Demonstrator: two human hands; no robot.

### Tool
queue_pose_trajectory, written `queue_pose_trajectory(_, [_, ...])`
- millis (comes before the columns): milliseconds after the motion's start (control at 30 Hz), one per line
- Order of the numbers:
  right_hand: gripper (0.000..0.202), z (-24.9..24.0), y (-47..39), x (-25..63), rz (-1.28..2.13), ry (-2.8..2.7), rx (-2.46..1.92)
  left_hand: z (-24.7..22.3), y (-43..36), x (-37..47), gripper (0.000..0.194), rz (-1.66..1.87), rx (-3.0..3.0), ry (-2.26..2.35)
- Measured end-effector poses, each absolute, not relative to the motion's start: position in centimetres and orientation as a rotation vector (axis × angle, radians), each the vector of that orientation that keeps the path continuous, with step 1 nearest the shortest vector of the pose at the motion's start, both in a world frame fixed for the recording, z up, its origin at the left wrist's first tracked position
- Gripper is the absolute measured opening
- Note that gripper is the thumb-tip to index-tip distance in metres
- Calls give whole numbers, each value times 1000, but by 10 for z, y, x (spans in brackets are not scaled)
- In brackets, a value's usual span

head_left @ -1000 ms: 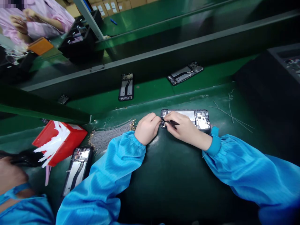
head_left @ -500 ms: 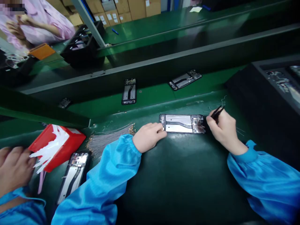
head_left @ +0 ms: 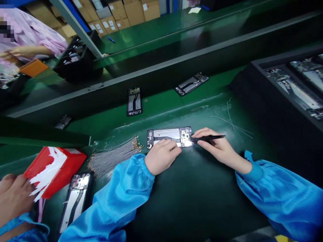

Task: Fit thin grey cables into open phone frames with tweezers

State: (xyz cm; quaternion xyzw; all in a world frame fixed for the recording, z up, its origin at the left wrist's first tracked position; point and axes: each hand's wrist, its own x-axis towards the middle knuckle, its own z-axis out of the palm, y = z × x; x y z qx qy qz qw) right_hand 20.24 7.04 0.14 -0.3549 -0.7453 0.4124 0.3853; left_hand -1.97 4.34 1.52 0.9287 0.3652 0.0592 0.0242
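Note:
An opened phone (head_left: 166, 133) lies lengthwise on the green bench, its silver middle and white-lit circuit board showing. My left hand (head_left: 163, 155) is closed over its near edge, holding it against the bench and hiding part of it. In my right hand (head_left: 212, 144) is a pair of black tweezers (head_left: 214, 137), with the fingers pinched around them at the phone's board end. The tweezers' tips are too small to make out. A thin cable (head_left: 187, 151) lies along the phone's near edge. Left of my left hand is a bundle of thin grey cables (head_left: 113, 156) with gold ends.
Loose cables (head_left: 228, 122) lie behind my right hand. A black bin (head_left: 254, 87) of opened phones stands right. Two opened phones (head_left: 134, 102) rest on the back ledge. At left are a red packet (head_left: 68, 168), another opened phone (head_left: 75, 198) and a co-worker's hand (head_left: 17, 195).
My right hand with the tweezers has moved left, from beside the loose cables to the phone's board end. My left hand has shifted along the phone toward its middle. The view has turned rightward.

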Motion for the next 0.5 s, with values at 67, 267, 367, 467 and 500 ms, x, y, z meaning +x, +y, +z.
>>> queue_pose_trajectory(67, [13,0,67,206,1074,-1864,-931,14,44,-16,23,221,2867,1143])
queue_pose_trajectory(267, [10,-4,64,210,1078,-1808,-1151,6,45,-11,21,407,2881,1231])
queue_pose_trajectory(367, [9,-2,64,208,1147,-1750,-1148,3,45,-10,22,459,2875,1248])
queue_pose_trajectory(467, [9,-1,64,207,1179,-1732,-1148,1,45,-10,22,472,2865,1236])
queue_pose_trajectory(500, [9,0,64,207,1178,-1736,-1155,1,45,-10,22,476,2861,1232])
